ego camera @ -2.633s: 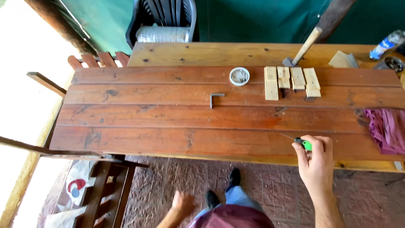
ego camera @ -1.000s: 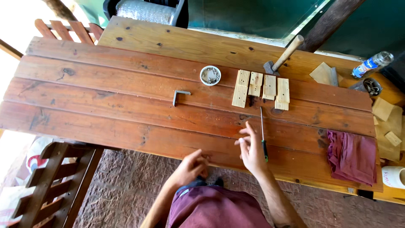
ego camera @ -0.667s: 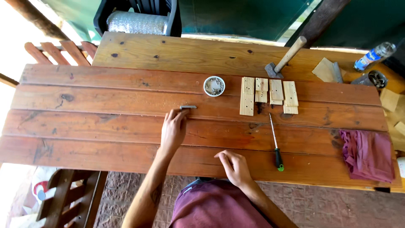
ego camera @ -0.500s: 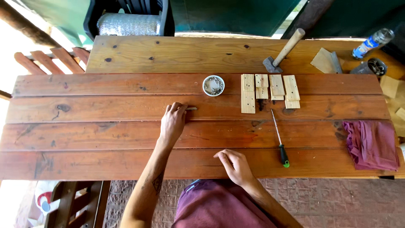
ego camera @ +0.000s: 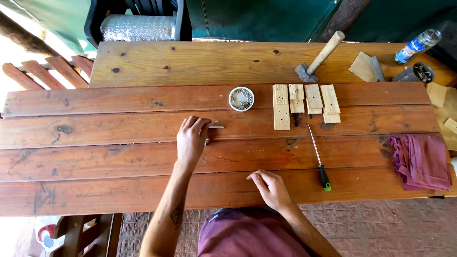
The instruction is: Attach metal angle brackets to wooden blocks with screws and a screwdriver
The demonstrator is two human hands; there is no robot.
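We see a small metal bracket [ego camera: 213, 129], dark grey and bent at a right angle, lying flat just below and to the left of the round white dish [ego camera: 241, 98]. One arm points toward the dish's side; the other turns down, largely hidden under fingertips.

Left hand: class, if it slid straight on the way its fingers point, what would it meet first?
The left hand points up-right; its fingertips already touch the metal bracket. Beyond that, probably the small round dish.
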